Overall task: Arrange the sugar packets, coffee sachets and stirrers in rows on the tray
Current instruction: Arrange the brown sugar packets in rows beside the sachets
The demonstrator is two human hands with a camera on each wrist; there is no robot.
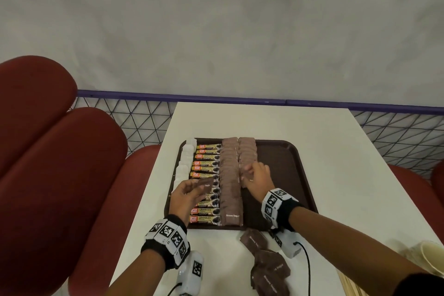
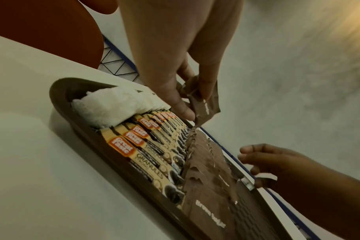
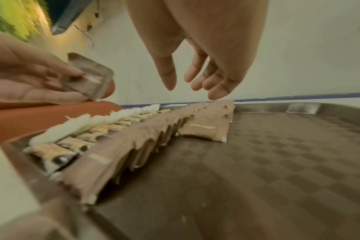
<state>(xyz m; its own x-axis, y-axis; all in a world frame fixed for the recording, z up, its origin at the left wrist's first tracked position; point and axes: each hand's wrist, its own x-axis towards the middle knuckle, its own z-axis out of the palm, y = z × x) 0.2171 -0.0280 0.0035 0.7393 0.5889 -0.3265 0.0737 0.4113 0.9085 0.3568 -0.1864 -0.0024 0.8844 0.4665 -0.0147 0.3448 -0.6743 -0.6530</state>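
Observation:
A brown tray (image 1: 283, 175) holds a row of white packets (image 1: 185, 161), a row of coffee sachets (image 1: 207, 160), a long row of brown sugar packets (image 1: 229, 175) and a shorter second row (image 1: 247, 151). My left hand (image 1: 192, 191) pinches one brown sugar packet (image 1: 204, 184) above the coffee sachets; the left wrist view shows this packet (image 2: 206, 107) between thumb and fingers. My right hand (image 1: 252, 173) hovers over the near end of the shorter row (image 3: 206, 129), fingers (image 3: 216, 92) relaxed and holding nothing.
Loose brown sugar packets (image 1: 264, 259) lie on the white table (image 1: 336, 151) in front of the tray. Paper cups (image 1: 427, 257) and wooden stirrers (image 1: 348, 283) are at the near right. Red seat cushions (image 1: 60, 151) flank the table; a wire fence (image 1: 144, 122) runs behind.

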